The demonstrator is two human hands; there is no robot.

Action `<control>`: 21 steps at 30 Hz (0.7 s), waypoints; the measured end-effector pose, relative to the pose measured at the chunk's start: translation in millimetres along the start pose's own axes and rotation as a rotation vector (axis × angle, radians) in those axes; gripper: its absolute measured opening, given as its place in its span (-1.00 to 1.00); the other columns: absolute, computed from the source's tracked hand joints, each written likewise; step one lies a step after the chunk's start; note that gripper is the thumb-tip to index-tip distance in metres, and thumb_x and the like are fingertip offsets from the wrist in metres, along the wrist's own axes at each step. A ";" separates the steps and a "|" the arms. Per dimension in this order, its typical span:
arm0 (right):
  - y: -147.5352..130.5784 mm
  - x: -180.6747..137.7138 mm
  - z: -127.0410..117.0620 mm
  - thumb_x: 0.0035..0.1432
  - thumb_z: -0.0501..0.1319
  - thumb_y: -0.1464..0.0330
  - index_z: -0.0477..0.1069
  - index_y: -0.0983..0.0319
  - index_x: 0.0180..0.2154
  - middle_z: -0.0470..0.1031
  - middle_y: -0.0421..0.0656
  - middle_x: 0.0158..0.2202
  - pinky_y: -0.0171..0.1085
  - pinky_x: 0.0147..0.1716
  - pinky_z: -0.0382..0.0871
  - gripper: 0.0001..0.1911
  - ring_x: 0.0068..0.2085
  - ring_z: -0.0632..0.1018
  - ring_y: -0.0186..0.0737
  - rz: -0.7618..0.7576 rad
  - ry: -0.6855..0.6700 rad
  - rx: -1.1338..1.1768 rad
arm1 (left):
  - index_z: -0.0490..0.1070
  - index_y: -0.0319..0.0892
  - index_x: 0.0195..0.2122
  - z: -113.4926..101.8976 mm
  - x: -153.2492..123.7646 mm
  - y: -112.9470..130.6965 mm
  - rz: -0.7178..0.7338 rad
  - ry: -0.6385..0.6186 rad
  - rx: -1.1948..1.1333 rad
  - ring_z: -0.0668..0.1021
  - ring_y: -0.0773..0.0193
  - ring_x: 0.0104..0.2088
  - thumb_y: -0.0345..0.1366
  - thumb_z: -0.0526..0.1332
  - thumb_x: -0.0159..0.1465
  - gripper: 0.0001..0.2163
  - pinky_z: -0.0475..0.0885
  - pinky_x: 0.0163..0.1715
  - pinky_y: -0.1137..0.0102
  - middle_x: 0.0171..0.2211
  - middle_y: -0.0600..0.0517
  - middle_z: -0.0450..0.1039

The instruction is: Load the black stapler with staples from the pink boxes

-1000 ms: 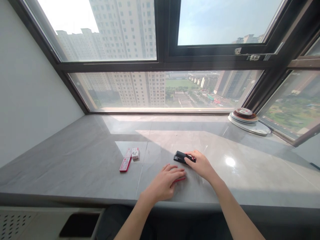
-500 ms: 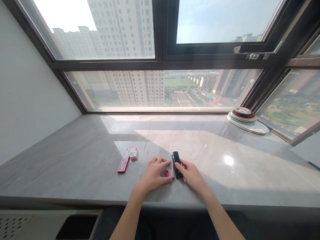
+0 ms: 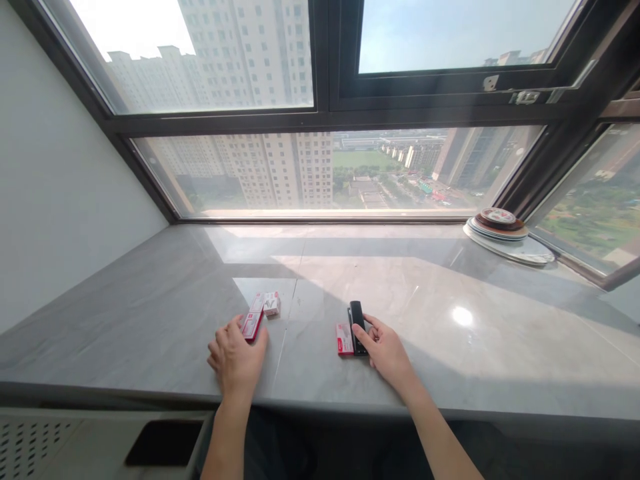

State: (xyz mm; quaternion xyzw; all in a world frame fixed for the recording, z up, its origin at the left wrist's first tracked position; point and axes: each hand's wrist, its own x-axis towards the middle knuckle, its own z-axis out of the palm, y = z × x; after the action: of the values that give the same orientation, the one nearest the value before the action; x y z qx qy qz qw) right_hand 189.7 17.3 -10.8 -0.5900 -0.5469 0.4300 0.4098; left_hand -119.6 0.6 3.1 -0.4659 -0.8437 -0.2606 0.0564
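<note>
Left hand [image 3: 235, 357]: palm down on the surface [image 3: 150, 320], fingertips pinching the red staple box [image 3: 251, 325].
Right hand [image 3: 384, 348]: fingers closed on the black stapler [image 3: 357, 327], lying flat mid-surface.
Second red box [image 3: 343, 339]: touching the stapler's left side.
Small white-and-red box [image 3: 271, 304]: lettering unreadable.

A high-rise apartment's bay window: a grey stone sill [image 3: 150, 320] under dark-framed windows [image 3: 325, 113] overlooking residential towers, with stacked plates [image 3: 505, 233] in the corner.
</note>
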 end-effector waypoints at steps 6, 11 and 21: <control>-0.1 1.0 -0.8 0.23 0.22 -0.10 0.40 0.23 0.21 0.24 -0.38 -0.61 -0.25 -0.59 0.29 -0.29 -0.68 0.40 -0.28 0.020 -0.013 0.004 | 0.24 0.07 0.38 -12.7 3.9 -24.9 0.285 -0.357 0.025 0.52 -0.03 -0.07 0.01 0.15 0.34 -0.42 0.38 -0.09 0.20 -0.14 -0.05 0.44; -0.9 0.7 -2.5 0.24 0.22 -0.10 0.41 0.21 0.17 0.23 -0.39 -0.62 -0.26 -0.61 0.27 -0.33 -0.69 0.41 -0.27 0.034 -0.035 0.007 | 0.29 0.13 0.32 -30.7 -7.6 3.0 0.458 -0.666 -0.215 0.55 0.08 -0.06 -0.01 0.30 0.23 -0.39 0.42 -0.04 0.29 -0.07 0.04 0.49; 2.9 2.3 -0.3 0.24 0.20 -0.14 0.40 0.23 0.18 0.25 -0.40 -0.63 -0.25 -0.63 0.27 -0.29 -0.71 0.42 -0.26 0.009 -0.034 -0.002 | 0.44 0.09 0.14 -12.3 -18.9 91.5 0.685 -0.682 -0.506 0.52 0.08 0.03 -0.14 0.39 0.14 -0.49 0.44 0.04 0.27 0.08 0.02 0.43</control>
State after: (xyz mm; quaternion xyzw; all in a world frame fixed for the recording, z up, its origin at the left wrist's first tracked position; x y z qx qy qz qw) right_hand 190.9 19.4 -13.7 -0.5852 -0.5516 0.4414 0.3980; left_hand -36.3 19.6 42.7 -0.7713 -0.5250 -0.2562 -0.2527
